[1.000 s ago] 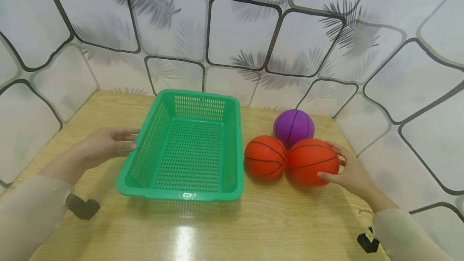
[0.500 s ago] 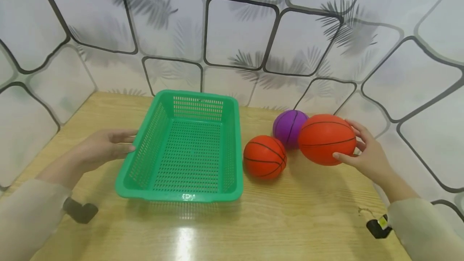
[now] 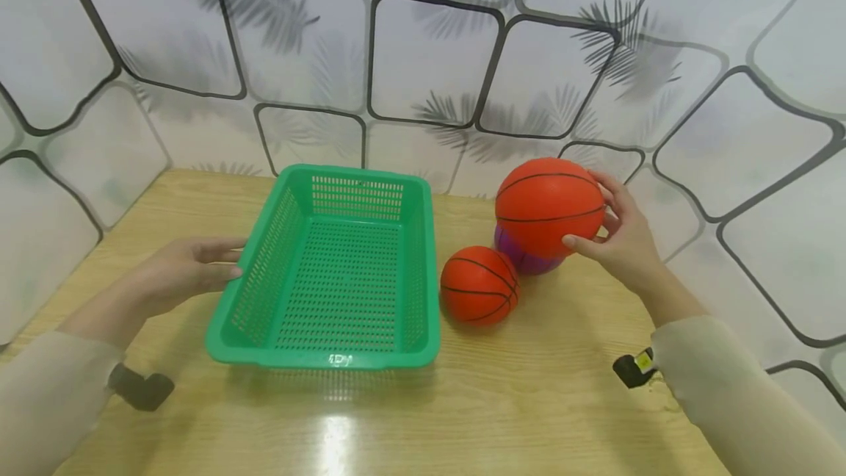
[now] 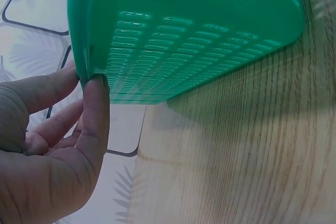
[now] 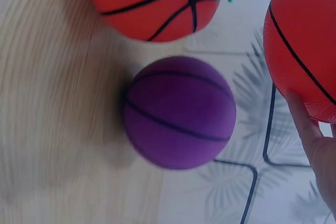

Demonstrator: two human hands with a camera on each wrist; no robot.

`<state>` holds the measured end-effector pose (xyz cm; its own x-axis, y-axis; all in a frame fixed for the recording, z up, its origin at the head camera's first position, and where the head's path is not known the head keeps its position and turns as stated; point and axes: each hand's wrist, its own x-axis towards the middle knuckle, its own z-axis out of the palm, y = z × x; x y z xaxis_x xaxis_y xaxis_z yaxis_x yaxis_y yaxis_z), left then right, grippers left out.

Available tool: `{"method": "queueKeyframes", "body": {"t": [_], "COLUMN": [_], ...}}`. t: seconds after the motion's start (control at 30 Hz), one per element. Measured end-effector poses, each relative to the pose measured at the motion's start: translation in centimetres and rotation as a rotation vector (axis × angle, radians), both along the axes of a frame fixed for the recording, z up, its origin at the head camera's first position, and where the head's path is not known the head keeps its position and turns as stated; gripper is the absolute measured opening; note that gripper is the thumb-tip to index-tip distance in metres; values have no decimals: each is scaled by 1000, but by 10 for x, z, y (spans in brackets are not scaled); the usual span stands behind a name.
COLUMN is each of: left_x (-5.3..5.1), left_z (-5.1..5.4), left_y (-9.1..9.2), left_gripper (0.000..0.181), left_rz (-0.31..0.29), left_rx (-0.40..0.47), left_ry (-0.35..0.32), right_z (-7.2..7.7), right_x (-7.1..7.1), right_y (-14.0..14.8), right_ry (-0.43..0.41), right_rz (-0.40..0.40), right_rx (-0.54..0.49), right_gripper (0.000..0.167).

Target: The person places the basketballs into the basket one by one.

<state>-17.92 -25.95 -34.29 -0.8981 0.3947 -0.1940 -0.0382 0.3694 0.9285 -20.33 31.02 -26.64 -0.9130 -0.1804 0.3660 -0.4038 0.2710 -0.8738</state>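
Note:
A green basket (image 3: 338,360) stands on the table, its inside bare. At its left rim, my left hand (image 3: 178,274) pinches the edge between thumb and fingers, as the left wrist view shows (image 4: 58,145). My right hand (image 3: 621,241) grips a red ball (image 3: 548,204) from its right side, holding it off the table. Partly behind that ball in the head view is a purple ball (image 3: 535,263); the right wrist view shows the purple ball (image 5: 179,113) whole, resting on the table. A second red ball (image 3: 479,285) sits close to the basket's right side.
The wooden table (image 3: 515,402) carries the basket and the two resting balls. A patterned covering (image 3: 436,50) with dark outlines and leaf prints rises behind the table and along both its sides.
The red ball in my right hand has risen off the table, swung right, then come back left and higher, over the purple ball. My left hand has stayed at the basket's rim.

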Motion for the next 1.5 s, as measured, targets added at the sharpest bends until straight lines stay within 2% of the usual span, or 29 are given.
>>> {"method": "queueKeyframes", "body": {"t": [0.1,0.33,0.53,0.87,1.07,1.27,1.5], "left_x": [0,0,0,1,1,1,0], "left_z": [0,-2,-3,-3,-5,-5,-5], "left_y": [0,-1,0,-2,-3,-2,-2], "left_gripper": [68,69,69,69,68,68,68], "left_rz": [2,-6,-7,-3,-1,-1,-12], "left_rx": [-9,-4,3,-6,-3,6,24], "left_ry": [2,6,3,14,13,12,10], "right_z": [0,-1,0,-1,-6,-12,-17], "right_x": [-8,-25,-36,-50,-57,-65,-72], "right_y": [-17,-57,-89,-145,-175,-200,-227], "right_ry": [-2,-34,-30,-9,-35,-4,-1], "right_rz": [25,34,74,148,154,155,158], "right_rx": [-8,55,83,80,87,138,151], "right_gripper": [89,90,89,87,88,87,86]}}
